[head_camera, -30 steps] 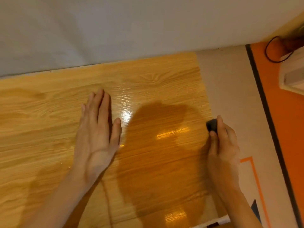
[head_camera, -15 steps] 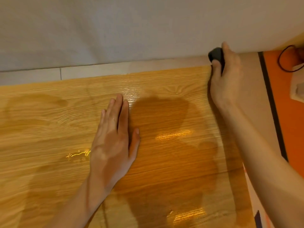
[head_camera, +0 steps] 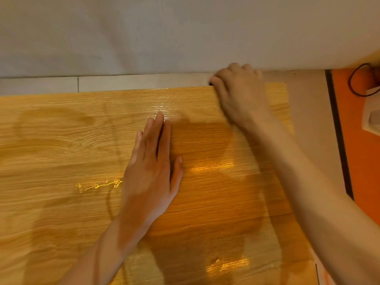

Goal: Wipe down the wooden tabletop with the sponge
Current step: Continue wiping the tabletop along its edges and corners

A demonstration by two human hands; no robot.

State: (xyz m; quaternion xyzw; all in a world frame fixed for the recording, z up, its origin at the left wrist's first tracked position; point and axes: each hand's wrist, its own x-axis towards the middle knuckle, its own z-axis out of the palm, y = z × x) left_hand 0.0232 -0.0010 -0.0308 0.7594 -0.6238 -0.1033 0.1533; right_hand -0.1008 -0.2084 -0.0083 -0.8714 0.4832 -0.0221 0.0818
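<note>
The left hand (head_camera: 152,167) lies flat on the middle of the wooden tabletop (head_camera: 61,202). The right hand (head_camera: 239,93) sits at the tabletop's far edge, right of the left hand, covering the sponge (head_camera: 211,83). Behind the tabletop stands the wall (head_camera: 164,33); to its right lies the floor (head_camera: 312,120).

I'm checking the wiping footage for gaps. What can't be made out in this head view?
- Sponge: only a dark sliver shows; the right hand covers the rest, and that hand is motion-blurred.
- Wooden tabletop: its left and near edges are cut off by the frame.
- White object at right: cropped by the frame edge, so unidentifiable.
</note>
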